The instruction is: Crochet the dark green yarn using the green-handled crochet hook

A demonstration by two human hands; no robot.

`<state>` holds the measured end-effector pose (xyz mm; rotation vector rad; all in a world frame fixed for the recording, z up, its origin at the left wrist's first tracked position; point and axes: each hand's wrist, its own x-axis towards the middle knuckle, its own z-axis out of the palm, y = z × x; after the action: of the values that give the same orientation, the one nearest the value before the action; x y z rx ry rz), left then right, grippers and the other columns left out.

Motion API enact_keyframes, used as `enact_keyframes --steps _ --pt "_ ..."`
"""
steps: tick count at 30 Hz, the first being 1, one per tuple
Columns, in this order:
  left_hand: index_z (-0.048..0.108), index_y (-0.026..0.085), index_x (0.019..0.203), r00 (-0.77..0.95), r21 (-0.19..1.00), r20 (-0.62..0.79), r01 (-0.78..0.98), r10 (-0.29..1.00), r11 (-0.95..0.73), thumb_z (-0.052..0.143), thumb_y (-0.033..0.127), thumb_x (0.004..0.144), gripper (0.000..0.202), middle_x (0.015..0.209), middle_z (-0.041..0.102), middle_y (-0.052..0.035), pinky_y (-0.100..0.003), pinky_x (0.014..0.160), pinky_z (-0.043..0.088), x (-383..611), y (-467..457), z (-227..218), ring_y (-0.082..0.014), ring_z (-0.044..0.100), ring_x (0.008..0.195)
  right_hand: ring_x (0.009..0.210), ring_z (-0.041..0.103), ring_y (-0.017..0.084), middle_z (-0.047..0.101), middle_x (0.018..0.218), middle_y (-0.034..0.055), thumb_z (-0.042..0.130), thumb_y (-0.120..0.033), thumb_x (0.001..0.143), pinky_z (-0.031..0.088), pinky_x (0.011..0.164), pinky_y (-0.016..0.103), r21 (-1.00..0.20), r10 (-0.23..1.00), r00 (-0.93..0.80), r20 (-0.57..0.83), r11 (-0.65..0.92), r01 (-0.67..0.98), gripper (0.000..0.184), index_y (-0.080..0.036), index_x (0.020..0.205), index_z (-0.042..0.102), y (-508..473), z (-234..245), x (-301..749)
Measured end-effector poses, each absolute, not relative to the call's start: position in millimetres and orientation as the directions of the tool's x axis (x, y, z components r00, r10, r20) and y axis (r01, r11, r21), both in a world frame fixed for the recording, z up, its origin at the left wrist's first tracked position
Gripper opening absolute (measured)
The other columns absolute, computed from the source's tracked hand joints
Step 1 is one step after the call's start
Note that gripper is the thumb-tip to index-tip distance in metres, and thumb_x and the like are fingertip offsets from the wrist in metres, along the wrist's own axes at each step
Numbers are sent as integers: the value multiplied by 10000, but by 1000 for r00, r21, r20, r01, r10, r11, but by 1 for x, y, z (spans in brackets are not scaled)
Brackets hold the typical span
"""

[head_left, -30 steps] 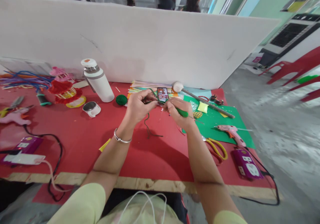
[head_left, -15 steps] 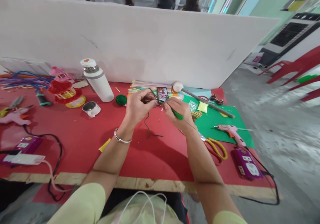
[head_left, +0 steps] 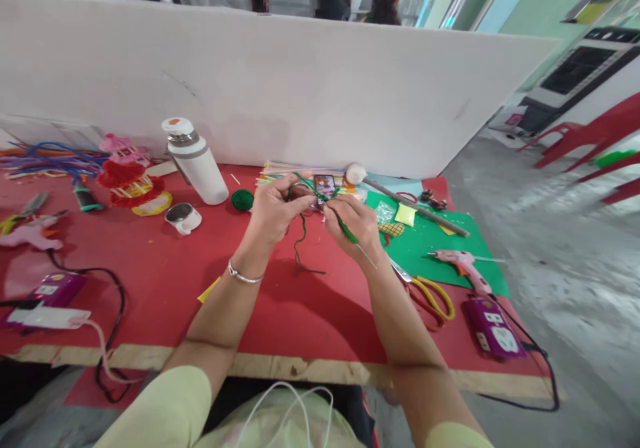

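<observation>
My left hand (head_left: 274, 213) is raised above the red table, its fingers closed on green yarn (head_left: 301, 240). A tail of that yarn hangs below the fingers toward the tabletop. In my right hand (head_left: 356, 223) is a crochet hook (head_left: 349, 231) with a green grip, its thin metal shaft pointing down toward my wrist. The hook's other end meets the yarn between both hands, where details are too small to make out. A ball of green yarn (head_left: 243, 200) sits left of my left hand. Behind the hands a phone (head_left: 325, 185) shows a picture.
Left stand a white thermos (head_left: 200, 168), a cup-like lid (head_left: 183, 219) and a red and pink craft piece (head_left: 131, 180). Scissors (head_left: 430, 298), a pink glue gun (head_left: 463, 261) and a purple power box (head_left: 494, 328) lie right. A white board (head_left: 300, 88) rises behind.
The right hand has turned slightly, and the crochet hook's rear shaft now points more steeply down. The left fingers and the hanging yarn have shifted a little.
</observation>
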<state>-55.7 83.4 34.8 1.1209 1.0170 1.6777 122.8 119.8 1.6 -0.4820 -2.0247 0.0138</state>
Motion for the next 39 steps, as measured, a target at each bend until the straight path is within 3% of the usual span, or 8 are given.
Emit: enact_keyframes --steps 5,12,19,26,39 --pt "806 169 1009 -31 865 71 -495 997 -77 945 173 583 448 611 623 44 -157 379 178 -63 85 35 -8 395 420 958 738 236 750 1025 117 616 -251 1020 607 842 364 -188 343 -372 863 900 393 152 -221 1156 678 118 -9 116" --pt "816 174 1065 290 884 -20 -443 957 152 867 111 615 457 557 524 68 -169 378 116 -86 90 30 -4 248 412 1007 737 216 751 1120 70 697 -317 991 623 896 378 -201 235 -529 816 972 123 248 -267 1234 698 128 3 139" --pt "829 141 1002 151 944 14 -327 988 36 867 125 589 415 541 513 62 -189 407 142 -85 91 30 -12 297 426 1034 706 221 726 1139 87 601 -318 1045 577 930 370 -303 401 -683 610 915 267 210 -261 1202 728 114 32 156" --pt "835 137 933 153 954 17 -300 988 30 851 141 560 373 560 577 33 -199 402 162 -83 91 32 -21 331 419 976 713 209 745 1068 89 625 -250 1023 584 846 372 -354 340 -645 684 928 113 187 -237 1149 762 118 30 157" --pt "845 161 932 196 939 45 -342 980 25 858 145 584 348 561 577 38 -188 395 210 -81 87 31 -28 349 433 971 747 202 800 1018 46 670 -281 994 591 880 351 -586 496 -547 674 810 12 184 -285 1033 850 115 33 163"
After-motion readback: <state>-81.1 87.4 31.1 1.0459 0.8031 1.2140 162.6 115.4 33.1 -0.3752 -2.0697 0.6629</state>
